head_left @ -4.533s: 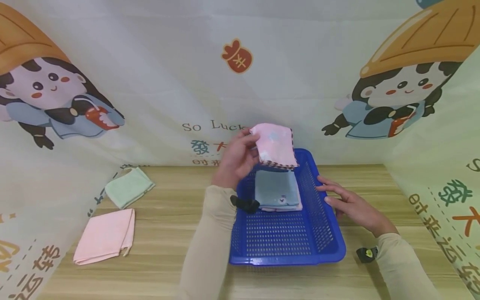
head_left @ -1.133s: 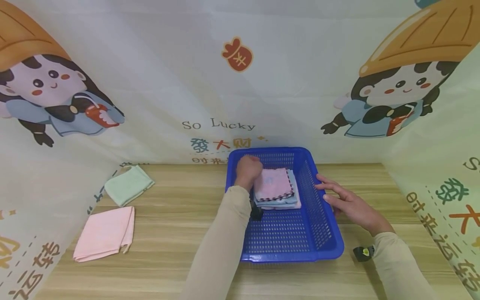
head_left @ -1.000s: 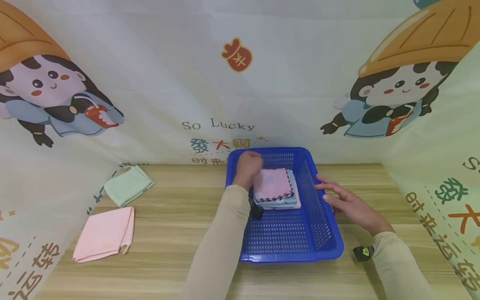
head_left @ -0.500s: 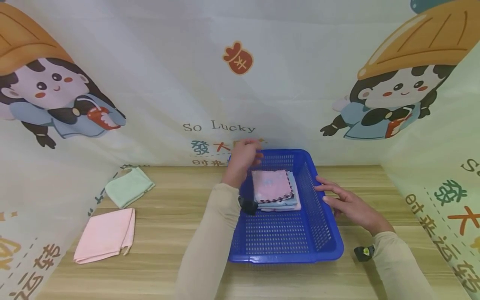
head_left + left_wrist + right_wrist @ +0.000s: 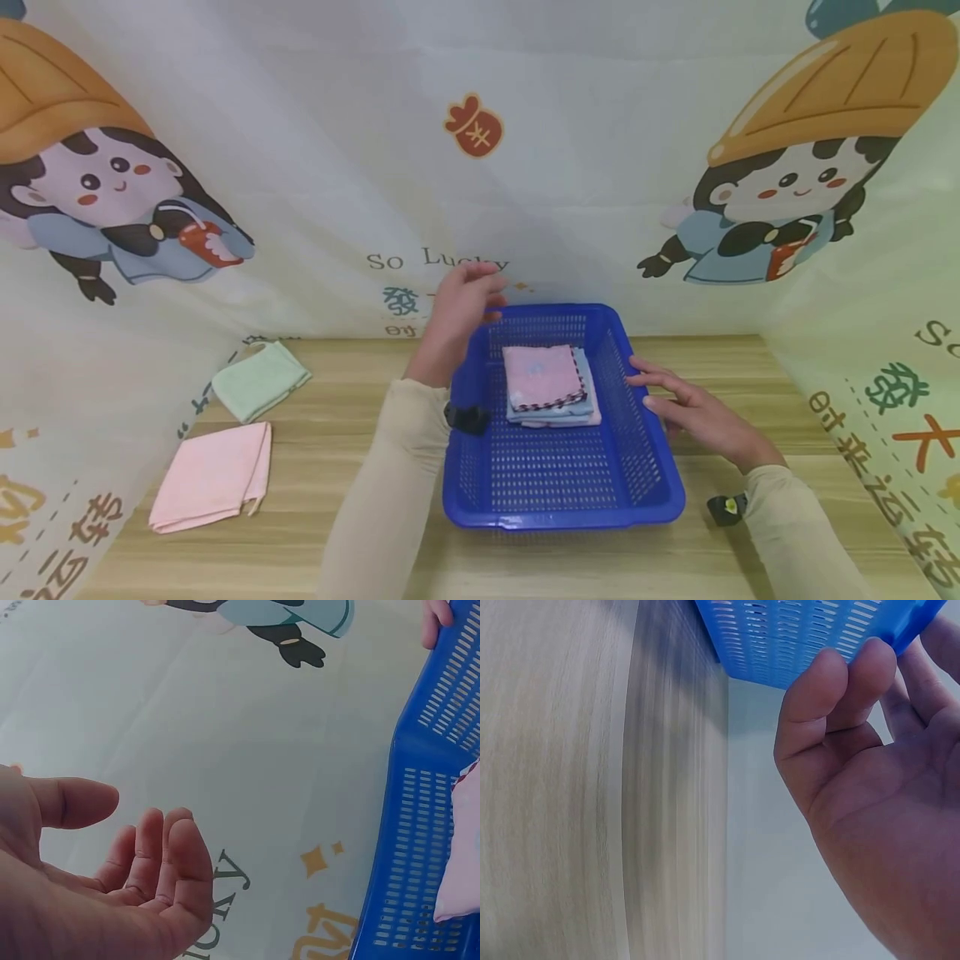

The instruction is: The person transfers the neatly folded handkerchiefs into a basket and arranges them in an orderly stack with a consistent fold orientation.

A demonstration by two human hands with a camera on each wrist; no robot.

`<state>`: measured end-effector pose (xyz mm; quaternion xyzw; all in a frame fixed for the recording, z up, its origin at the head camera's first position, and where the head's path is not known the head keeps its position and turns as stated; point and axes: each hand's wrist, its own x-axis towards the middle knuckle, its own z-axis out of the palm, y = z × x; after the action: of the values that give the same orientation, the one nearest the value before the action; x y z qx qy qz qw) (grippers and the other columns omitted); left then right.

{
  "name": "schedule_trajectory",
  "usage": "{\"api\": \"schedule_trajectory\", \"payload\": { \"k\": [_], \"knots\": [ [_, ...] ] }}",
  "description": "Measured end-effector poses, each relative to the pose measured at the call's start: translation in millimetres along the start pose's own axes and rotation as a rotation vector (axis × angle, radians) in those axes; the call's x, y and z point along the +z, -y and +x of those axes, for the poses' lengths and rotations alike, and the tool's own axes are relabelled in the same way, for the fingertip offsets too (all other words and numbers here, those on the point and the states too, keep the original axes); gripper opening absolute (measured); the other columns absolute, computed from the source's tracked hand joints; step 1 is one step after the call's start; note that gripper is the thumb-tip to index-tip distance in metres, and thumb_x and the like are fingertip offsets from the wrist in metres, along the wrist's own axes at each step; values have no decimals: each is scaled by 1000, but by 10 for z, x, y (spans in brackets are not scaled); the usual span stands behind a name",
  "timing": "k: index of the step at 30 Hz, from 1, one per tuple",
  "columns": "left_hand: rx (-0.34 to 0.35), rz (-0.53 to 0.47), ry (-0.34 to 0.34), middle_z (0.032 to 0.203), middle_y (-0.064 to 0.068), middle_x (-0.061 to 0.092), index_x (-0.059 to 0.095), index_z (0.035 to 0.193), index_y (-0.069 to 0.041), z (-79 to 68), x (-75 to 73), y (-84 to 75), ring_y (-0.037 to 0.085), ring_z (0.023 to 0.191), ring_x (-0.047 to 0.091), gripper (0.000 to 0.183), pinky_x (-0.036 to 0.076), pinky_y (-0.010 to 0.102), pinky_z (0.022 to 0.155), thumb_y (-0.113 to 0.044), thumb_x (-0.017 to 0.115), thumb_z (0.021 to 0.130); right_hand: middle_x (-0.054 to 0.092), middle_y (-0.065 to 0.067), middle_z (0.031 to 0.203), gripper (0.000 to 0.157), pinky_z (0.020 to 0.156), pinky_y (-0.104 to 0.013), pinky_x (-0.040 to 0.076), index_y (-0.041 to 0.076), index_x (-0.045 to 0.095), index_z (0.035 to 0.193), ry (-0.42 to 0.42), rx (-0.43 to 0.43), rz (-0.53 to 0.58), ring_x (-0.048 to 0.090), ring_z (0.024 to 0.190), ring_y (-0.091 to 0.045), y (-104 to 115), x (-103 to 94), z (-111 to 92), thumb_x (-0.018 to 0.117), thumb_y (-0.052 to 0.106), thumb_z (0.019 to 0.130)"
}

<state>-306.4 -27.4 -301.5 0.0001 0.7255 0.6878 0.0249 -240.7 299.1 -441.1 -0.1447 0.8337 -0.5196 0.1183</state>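
Observation:
My left hand (image 5: pixel 459 312) is raised above the back left corner of the blue plastic basket (image 5: pixel 562 518). It holds nothing; in the left wrist view its fingers are loosely bent, with the thumb apart from them. In the basket lies a small stack of folded cloths. On top is a pink handkerchief (image 5: pixel 542 377) with a dark checked edge, over a blue cloth (image 5: pixel 589 387) and a paler one beneath. With relaxed fingers, my right hand (image 5: pixel 701 417) touches the basket's right rim from outside.
On the wooden table (image 5: pixel 330 467) left of the basket lie a folded green cloth (image 5: pixel 260 379) and a folded pink cloth (image 5: pixel 213 477). A printed backdrop (image 5: pixel 585 183) rises behind the table and along both sides.
My left hand lowered the pink handkerchief onto the stack and let go of it. Then it rose out of the basket toward the back left. My right hand stayed at the rim.

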Motion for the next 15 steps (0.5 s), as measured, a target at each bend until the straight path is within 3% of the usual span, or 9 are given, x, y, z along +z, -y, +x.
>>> {"api": "schedule_trajectory", "payload": {
  "k": [8,15],
  "knots": [
    [53,50,-39,128,11,65,57,133,-11,-108,-124,2,28,111,65,35,57,38,91,-18,60,99,13,-1,174,47,86,-32,61,15,49,150,6,-3,9,56,133,-43,-17,5,0,52,35,107],
    [145,41,-159,114,4,62,59,126,-11,-168,-280,14,25,102,64,25,58,37,86,-15,58,101,15,0,173,46,78,-34,61,17,50,149,-5,3,-20,66,111,-13,-24,1,5,51,36,107]
  ]
}}
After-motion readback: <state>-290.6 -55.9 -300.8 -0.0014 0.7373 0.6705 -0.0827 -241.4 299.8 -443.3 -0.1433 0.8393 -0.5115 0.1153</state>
